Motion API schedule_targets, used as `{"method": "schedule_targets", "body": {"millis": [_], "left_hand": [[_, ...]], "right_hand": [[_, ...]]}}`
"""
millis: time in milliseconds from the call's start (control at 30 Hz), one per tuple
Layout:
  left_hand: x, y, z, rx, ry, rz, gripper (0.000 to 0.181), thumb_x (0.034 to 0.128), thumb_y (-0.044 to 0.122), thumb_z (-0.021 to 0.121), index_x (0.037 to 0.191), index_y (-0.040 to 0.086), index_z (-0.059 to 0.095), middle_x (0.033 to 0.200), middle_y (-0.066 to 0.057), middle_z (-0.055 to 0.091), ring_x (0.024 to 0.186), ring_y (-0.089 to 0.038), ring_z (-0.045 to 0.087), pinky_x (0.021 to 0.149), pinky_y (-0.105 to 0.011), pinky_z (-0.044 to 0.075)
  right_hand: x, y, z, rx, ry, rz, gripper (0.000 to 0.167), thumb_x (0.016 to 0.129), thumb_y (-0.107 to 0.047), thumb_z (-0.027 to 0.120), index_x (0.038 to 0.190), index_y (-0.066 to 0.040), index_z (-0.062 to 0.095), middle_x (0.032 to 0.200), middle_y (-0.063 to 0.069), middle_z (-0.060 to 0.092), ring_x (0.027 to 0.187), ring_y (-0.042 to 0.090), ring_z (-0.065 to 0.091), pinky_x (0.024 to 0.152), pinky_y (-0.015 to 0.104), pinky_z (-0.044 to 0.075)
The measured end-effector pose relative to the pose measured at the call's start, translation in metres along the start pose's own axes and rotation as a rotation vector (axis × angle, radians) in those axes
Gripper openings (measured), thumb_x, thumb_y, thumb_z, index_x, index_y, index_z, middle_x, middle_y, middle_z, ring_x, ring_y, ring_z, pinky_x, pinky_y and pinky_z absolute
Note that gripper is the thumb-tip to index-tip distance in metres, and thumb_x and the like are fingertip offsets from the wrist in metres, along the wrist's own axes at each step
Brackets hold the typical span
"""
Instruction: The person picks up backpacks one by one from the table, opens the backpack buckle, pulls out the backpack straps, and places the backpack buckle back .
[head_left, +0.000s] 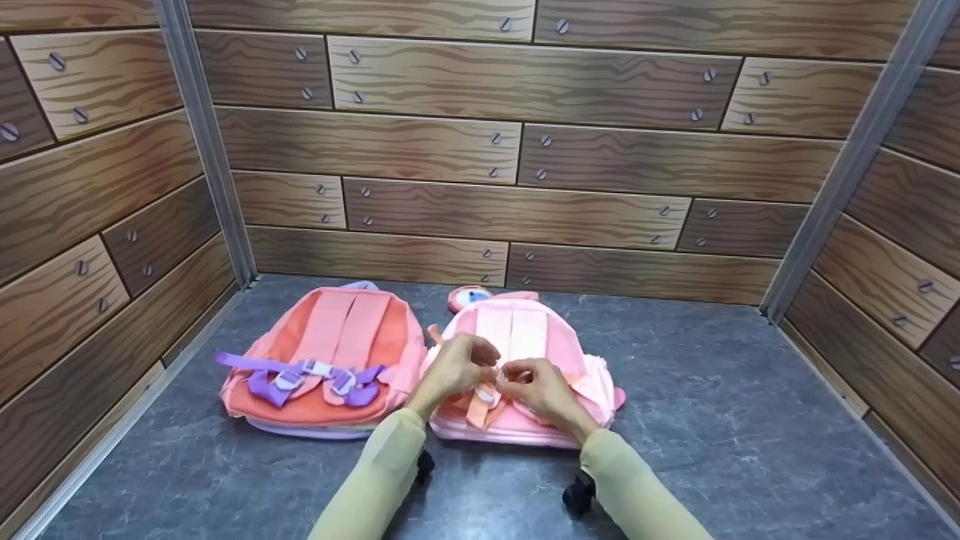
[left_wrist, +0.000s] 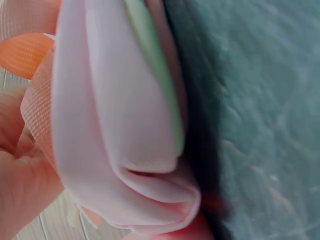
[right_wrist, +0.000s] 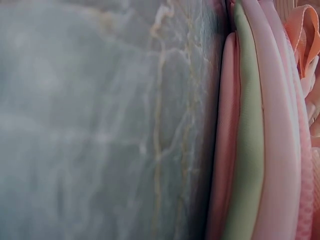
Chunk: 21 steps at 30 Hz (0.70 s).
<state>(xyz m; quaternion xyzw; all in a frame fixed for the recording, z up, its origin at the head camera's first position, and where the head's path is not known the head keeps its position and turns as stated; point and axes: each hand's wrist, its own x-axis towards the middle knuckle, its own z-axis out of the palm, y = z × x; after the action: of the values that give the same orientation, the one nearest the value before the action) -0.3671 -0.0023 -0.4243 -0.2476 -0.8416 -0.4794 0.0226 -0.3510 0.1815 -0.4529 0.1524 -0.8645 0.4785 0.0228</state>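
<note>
A light pink backpack (head_left: 562,337) lies straps-up on the table. Over its lower middle, both hands meet fingertip to fingertip. The left hand (head_left: 459,369) and the right hand (head_left: 549,391) pinch parts of its orange strap (head_left: 478,412), near a pale buckle (head_left: 486,393); the pinched part is mostly hidden by the fingers. In the left wrist view, curled fingers of the left hand (left_wrist: 25,175) are beside the orange strap (left_wrist: 40,100), behind the backpack's pink edge (left_wrist: 125,110). The right wrist view shows the orange strap looped (right_wrist: 299,37) above the backpack's side (right_wrist: 275,130).
A coral backpack (head_left: 409,330) with purple straps (head_left: 274,381) lies just left of the pink one. A plush piece with an eye (head_left: 471,295) sticks out at the pink backpack's top. Wood-patterned walls (head_left: 517,202) enclose the grey marbled table (head_left: 712,405) at the back and sides.
</note>
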Motion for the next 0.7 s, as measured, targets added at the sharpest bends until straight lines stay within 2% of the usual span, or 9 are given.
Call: {"method": "schedule_targets", "body": {"millis": [67,200,300,400,533,700], "left_hand": [[-0.0003,0.0020,-0.0008,0.050,0.019,-0.007,0.019,0.0810,-0.001,0.069,0.100,-0.003,0.072,0.090,-0.012,0.073,0.079,-0.014,0.062,0.076,-0.030,0.053],[-0.0043,0.0039,-0.0041,0.131,0.043,-0.071,0.017,0.0824,0.003,0.068,0.099,0.003,0.074,0.091,-0.008,0.072,0.077,-0.015,0.060,0.069,-0.029,0.050],[-0.0064,0.0047,-0.0077,0.167,0.049,-0.086,0.017,0.0816,0.002,0.069,0.097,0.003,0.075,0.091,-0.009,0.072,0.077,-0.017,0.059,0.067,-0.029,0.049],[-0.0073,0.0045,-0.0099,0.171,0.031,-0.084,0.016,0.0821,0.002,0.069,0.098,0.001,0.074,0.091,-0.010,0.072,0.075,-0.016,0.059,0.066,-0.027,0.049],[-0.0071,0.0025,-0.0084,0.159,-0.029,-0.113,0.018,0.0849,0.002,0.067,0.101,0.000,0.074,0.091,-0.010,0.070,0.070,-0.013,0.057,0.060,-0.024,0.047],[-0.0050,-0.0010,-0.0050,0.274,-0.043,-0.087,0.014,0.0848,0.008,0.070,0.096,0.005,0.077,0.085,-0.006,0.069,0.074,-0.017,0.057,0.071,-0.032,0.045]], "right_hand": [[0.0002,0.0002,0.0000,-0.002,-0.002,-0.001,0.015,0.085,-0.014,0.074,0.099,-0.010,0.073,0.082,0.002,0.065,0.073,0.009,0.055,0.067,0.022,0.044],[0.0001,0.0002,-0.0002,-0.020,-0.013,-0.007,0.019,0.086,-0.013,0.073,0.104,-0.009,0.070,0.086,0.003,0.064,0.077,0.011,0.055,0.070,0.024,0.045],[0.0001,-0.0001,-0.0021,-0.029,-0.016,-0.011,0.021,0.086,-0.013,0.073,0.106,-0.009,0.069,0.088,0.004,0.064,0.078,0.013,0.055,0.071,0.025,0.045],[0.0003,-0.0004,-0.0032,-0.019,-0.014,-0.011,0.022,0.086,-0.011,0.073,0.107,-0.009,0.068,0.088,0.005,0.063,0.077,0.013,0.055,0.070,0.025,0.045],[-0.0005,-0.0009,-0.0025,-0.006,-0.017,0.003,0.022,0.086,-0.011,0.073,0.107,-0.010,0.068,0.089,0.006,0.063,0.077,0.014,0.055,0.069,0.025,0.046],[-0.0015,-0.0007,-0.0008,-0.010,-0.017,0.004,0.023,0.086,-0.012,0.073,0.108,-0.010,0.067,0.089,0.005,0.062,0.078,0.013,0.054,0.067,0.024,0.045]]}}
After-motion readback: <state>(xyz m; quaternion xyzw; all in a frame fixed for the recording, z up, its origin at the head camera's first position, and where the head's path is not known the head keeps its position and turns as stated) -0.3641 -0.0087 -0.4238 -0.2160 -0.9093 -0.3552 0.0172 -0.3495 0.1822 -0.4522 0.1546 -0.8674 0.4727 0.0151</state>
